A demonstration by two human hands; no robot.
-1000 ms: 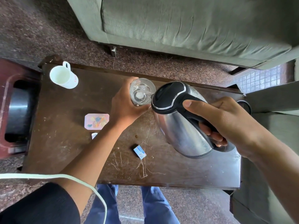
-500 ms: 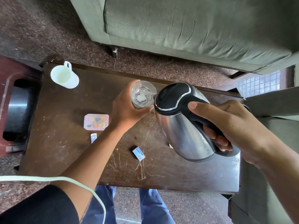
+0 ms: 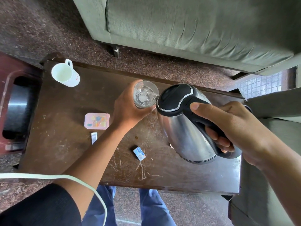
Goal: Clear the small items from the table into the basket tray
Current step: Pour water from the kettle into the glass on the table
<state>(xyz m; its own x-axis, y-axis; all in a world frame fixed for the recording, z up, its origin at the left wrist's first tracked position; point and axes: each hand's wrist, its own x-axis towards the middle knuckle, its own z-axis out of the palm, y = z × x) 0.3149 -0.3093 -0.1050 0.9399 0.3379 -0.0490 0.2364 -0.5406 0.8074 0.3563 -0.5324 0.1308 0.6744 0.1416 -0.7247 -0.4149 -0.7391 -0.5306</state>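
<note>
**Pouring first, small items still waiting on the table**

My left hand (image 3: 128, 110) wraps around a clear drinking glass (image 3: 145, 93), fingers curled about its wall, holding it just above the dark scratched wooden table (image 3: 61, 144). My right hand (image 3: 234, 128) grips the black handle of a stainless steel electric kettle with a black lid (image 3: 184, 121), thumb pressed along the top and fingers curled underneath; the kettle tilts with its spout at the rim of the glass, and water shows inside.

The things I take to be the task's small items lie on the table: a pink rectangular case with coloured patches (image 3: 97, 121) just beside my left wrist, a small white sachet (image 3: 94, 137) below it, and a little blue-and-white matchbox (image 3: 139, 154) near the front edge between my arms. A white handled mug (image 3: 65, 75) stands at the far left corner. I see no basket tray that I can name for certain.

My guess is that the matchbox and sachet are light and want only a fingertip pinch across their short sides. The case looks stiff and flat, best lifted by its long edges. The glass is wet, slippery and fragile, so I should set it down gently.
</note>
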